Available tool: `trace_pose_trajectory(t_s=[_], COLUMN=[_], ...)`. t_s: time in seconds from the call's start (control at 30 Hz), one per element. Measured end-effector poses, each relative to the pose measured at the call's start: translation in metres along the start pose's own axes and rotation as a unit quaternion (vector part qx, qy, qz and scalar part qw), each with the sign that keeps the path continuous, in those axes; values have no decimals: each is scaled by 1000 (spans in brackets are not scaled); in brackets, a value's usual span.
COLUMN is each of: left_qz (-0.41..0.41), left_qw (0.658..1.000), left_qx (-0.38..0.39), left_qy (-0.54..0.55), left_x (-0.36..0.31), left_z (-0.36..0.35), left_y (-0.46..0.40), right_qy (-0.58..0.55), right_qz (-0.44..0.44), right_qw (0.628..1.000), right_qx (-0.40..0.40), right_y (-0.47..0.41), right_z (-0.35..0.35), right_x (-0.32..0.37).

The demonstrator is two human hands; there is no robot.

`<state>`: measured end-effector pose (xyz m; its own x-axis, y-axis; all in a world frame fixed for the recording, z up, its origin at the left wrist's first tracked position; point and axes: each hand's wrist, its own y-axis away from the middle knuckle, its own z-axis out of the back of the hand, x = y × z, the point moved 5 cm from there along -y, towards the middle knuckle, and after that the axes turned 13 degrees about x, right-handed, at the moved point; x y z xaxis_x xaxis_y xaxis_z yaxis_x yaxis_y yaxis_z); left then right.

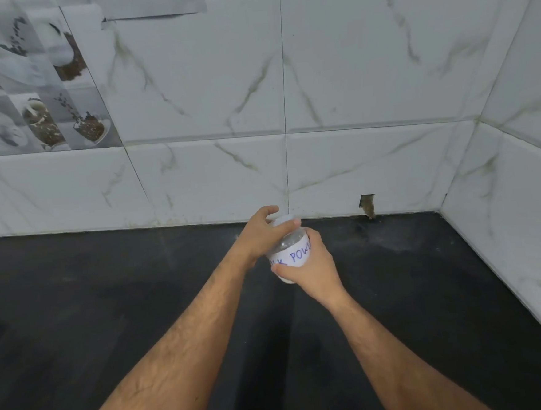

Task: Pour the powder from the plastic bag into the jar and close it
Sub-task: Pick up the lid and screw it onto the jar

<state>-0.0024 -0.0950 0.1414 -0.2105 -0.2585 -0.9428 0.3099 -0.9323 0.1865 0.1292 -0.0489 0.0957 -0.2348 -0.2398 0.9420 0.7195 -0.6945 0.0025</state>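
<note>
Head cam looks down at both hands meeting on one small jar (290, 254), held up above the dark countertop (110, 312), near the marble-look tiled wall (350, 87). Right hand (313, 267) is wrapped around the jar's lower body, thumb across the front under the white label (293, 257), fingers curling round the far side, so the jar sits up and to the left of that palm. Label has blue handwriting, I can read "POWD" and part of another word. Left hand (261, 232) is clamped over the top, thumb lying across the front of the white lid (283, 220), fingers hooked over the back of it. So the lid is tucked right under the left fingers, and the jar tilts a bit away from the camera. Some speckled grey shows through the clear part between the two grips.
</note>
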Motion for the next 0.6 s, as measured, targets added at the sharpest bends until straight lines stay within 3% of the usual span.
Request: trace_pose_trajectory(t_s=[0.17, 0.6], left_qz=[1, -25], left_qw=[995, 991], left_qx=[-96, -91], left_qy=[-25, -93], left_x=[-7, -19], left_z=[-6, -7], left_y=[-2, 4], right_qy=[91, -20], right_qz=[5, -3], right_qw=[995, 1000], right_qx=[-39, 16], right_y=[2, 3], right_z=[-5, 2], right_x=[11, 5])
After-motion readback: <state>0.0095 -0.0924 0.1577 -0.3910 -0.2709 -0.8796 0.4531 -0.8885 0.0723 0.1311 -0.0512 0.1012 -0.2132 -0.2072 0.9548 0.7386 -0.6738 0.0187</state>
